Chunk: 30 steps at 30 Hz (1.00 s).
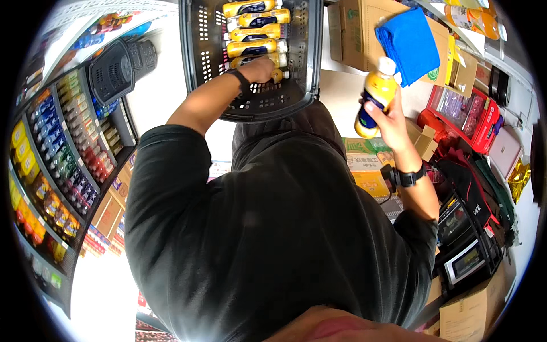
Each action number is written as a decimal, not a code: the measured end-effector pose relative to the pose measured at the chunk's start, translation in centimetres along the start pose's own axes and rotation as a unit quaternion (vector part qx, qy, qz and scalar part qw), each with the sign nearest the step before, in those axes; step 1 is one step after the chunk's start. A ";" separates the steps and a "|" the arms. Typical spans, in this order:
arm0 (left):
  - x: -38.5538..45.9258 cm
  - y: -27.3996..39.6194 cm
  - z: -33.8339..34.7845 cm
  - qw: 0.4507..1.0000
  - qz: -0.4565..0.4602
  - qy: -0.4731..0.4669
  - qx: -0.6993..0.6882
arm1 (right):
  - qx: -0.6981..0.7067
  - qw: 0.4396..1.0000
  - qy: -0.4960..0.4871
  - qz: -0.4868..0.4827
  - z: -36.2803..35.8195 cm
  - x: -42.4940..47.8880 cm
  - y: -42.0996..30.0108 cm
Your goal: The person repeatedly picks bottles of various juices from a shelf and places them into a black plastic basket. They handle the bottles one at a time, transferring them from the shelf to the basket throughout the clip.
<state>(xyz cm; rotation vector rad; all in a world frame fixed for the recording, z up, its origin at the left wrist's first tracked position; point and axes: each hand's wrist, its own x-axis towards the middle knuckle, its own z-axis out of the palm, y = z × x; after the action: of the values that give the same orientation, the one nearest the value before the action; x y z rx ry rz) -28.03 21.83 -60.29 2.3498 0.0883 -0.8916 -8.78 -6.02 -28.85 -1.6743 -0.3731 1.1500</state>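
A dark plastic shopping basket [186, 51] with perforated walls is before me at the top of the view. Several yellow drink bottles [256, 32] with dark blue labels lie on their sides in it, stacked in a row. My left hand [256, 69] reaches into the basket, curled over the nearest bottle [278, 76]; that bottle's neck and cap stick out past the hand, and the fingertips are hidden. On the right, outside the basket, my right hand [391, 119] grips another yellow bottle [377, 100] by its labelled middle, white cap up and slightly tilted.
A blue folded cloth [408, 45] rests on a cardboard carton [363, 42] right of the basket. Shelves of bottled drinks [64, 149] line the left side, with dark baskets [112, 70] near them. Cartons [367, 164], a red box [468, 115] and bags [478, 184] crowd the right.
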 end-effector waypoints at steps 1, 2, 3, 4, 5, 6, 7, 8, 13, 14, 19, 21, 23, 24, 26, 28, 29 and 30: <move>-2.7 1.0 -3.2 0.996 -0.039 -0.008 -0.082 | -0.029 0.999 -0.019 -0.018 0.3 1.3 0.5; -4.5 0.5 -4.9 0.985 -0.051 -0.018 -0.164 | -0.047 0.998 -0.045 -0.023 1.3 2.3 -0.3; -6.4 -0.2 -5.8 0.967 -0.060 -0.028 -0.245 | -0.065 0.995 -0.069 -0.027 2.6 3.1 -1.2; -8.9 -0.3 -7.0 0.954 -0.090 0.023 -0.285 | -0.068 0.991 -0.114 -0.011 3.3 4.6 -1.6; -9.8 -2.5 -5.5 0.939 -0.072 0.089 -0.325 | -0.080 0.986 -0.143 -0.024 4.8 5.6 -2.2; -12.2 -2.6 -7.0 0.899 -0.077 0.132 -0.411 | -0.104 0.980 -0.166 -0.033 6.4 6.8 -2.3; -15.6 -1.6 -8.5 0.846 -0.085 0.177 -0.496 | -0.129 0.972 -0.193 -0.040 7.9 8.1 -2.0; -18.9 -0.8 -9.3 0.795 -0.086 0.242 -0.550 | -0.164 0.961 -0.218 -0.047 9.6 9.7 -1.7; -30.4 -0.4 -3.3 0.671 -0.187 0.440 -0.566 | -0.371 0.877 -0.270 -0.143 20.1 17.6 2.3; -32.0 -0.4 -1.1 0.671 -0.193 0.447 -0.559 | -0.396 0.856 -0.294 -0.153 21.6 19.8 5.2; -36.8 2.5 9.7 0.629 -0.261 0.437 -0.588 | -0.565 0.739 -0.364 -0.045 24.6 22.9 14.8; -38.1 4.8 11.5 0.597 -0.302 0.425 -0.610 | -0.606 0.674 -0.423 0.002 24.4 23.5 17.0; -38.7 6.4 12.4 0.577 -0.329 0.401 -0.631 | -0.686 0.544 -0.469 0.113 25.5 24.2 17.2; -38.7 6.8 12.9 0.577 -0.321 0.395 -0.639 | -0.684 0.551 -0.460 0.128 25.5 24.0 17.1; -38.5 6.9 13.5 0.583 -0.310 0.377 -0.650 | -0.675 0.571 -0.439 0.159 25.2 22.9 17.1; -37.7 6.4 12.1 0.604 -0.282 0.375 -0.644 | -0.617 0.649 -0.436 0.089 23.7 22.5 16.7; -37.3 6.1 10.9 0.617 -0.264 0.376 -0.639 | -0.585 0.687 -0.428 0.050 22.6 22.4 16.1; -36.8 5.8 9.3 0.630 -0.234 0.386 -0.632 | -0.569 0.720 -0.397 0.021 21.8 21.7 14.2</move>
<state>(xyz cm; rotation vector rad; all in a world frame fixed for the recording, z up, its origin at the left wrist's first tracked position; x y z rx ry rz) -60.22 17.32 -39.84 1.1005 1.2682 0.1808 -19.88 15.59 -52.43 -2.0326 -1.9226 1.8219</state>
